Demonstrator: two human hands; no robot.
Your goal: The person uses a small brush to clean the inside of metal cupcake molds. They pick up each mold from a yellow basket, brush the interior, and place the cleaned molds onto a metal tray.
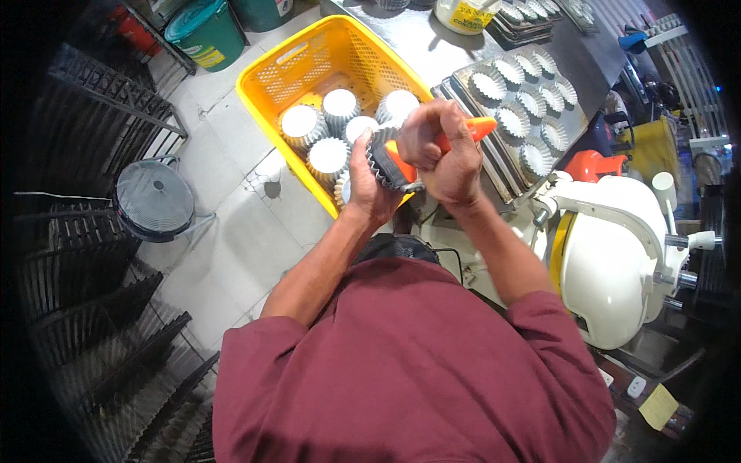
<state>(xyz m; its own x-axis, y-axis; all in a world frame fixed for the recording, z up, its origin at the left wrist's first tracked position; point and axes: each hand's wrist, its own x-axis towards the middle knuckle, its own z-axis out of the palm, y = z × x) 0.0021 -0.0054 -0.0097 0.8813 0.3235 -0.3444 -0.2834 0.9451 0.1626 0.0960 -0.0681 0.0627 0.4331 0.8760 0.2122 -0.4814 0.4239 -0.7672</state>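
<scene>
My left hand (370, 182) grips a fluted metal baking tin (373, 165) by its side, with the mouth tipped towards me. In my right hand (448, 156) is an orange-handled brush (481, 128); its wide orange head reaches into the tin, and its bristles are hard to make out. Both hands are over the near right side of a yellow plastic crate (257, 110). Inside the crate stand several stacks of fluted tins (330, 156), bottoms up. Right of my hands, a metal tray (579, 121) bears rows of fluted tins (512, 120), mouths up.
Under that tray, more trays (477, 144) are stacked on the metal table (385, 20). A white machine (613, 260) stands close to my right arm. On the left are a floor fan (155, 197), dark metal racks (110, 104) and a green lidded bucket (208, 37).
</scene>
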